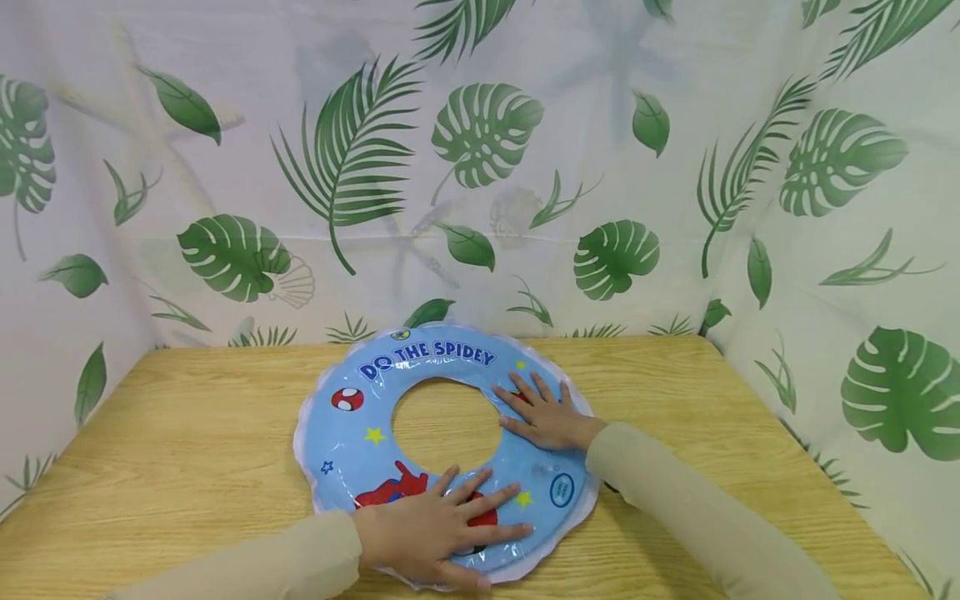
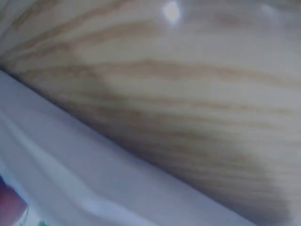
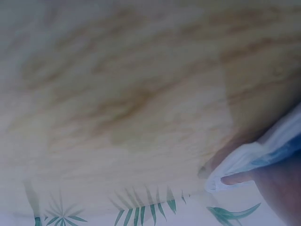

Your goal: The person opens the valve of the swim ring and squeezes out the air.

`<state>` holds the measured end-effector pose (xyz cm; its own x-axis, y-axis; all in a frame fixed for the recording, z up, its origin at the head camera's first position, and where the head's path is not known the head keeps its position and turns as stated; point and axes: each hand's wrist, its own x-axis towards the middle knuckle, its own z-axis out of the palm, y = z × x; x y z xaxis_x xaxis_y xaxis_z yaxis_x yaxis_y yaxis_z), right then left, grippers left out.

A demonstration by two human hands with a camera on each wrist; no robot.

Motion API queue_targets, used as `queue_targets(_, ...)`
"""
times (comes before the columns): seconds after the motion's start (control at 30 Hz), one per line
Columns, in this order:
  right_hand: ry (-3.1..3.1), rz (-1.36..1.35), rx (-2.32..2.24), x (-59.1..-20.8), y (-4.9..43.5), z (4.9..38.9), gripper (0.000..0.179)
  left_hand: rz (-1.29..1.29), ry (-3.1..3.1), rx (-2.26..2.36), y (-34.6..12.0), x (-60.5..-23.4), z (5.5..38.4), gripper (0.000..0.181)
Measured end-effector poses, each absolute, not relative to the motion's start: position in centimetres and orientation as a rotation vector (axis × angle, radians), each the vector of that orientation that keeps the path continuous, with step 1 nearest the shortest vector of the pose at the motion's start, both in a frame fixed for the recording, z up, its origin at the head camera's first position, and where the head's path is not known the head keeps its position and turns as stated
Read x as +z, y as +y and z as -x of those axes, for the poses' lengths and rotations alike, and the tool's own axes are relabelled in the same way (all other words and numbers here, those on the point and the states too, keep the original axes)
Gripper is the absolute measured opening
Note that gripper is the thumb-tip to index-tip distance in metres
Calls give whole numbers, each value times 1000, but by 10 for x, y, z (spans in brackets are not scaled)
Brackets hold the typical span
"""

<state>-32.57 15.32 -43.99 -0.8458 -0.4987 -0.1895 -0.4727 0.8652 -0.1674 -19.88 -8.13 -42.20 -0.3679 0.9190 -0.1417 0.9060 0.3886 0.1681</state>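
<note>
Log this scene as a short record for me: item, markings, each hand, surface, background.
Item: light-blue swim ring, lying flat
Markings: dark-blue lettering including "THE SPIDEY", yellow stars
Left hand: spread, resting on the swim ring's near side
Right hand: spread, resting on the swim ring's right side
Surface: wood-grain table under the swim ring
Background: white backdrop with green leaf print

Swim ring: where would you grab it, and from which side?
I'd likely take the swim ring by its left band, from the person's left: fingers into the open centre, thumb over the outer edge. It lies flat, and that band is uncovered; the left hand rests on the near part, the right hand on the right.
</note>
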Motion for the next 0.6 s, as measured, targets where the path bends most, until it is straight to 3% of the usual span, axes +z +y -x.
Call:
queue_targets(0.23, 2806, 723, -179, -442, 154, 328, 61, -1448, 2670, 227, -104, -411, 211, 64)
queue_targets(0.6, 2790, 732, -207, -442, 155, 328, 61, -715, 3107, -42, -148, -422, 218, 92)
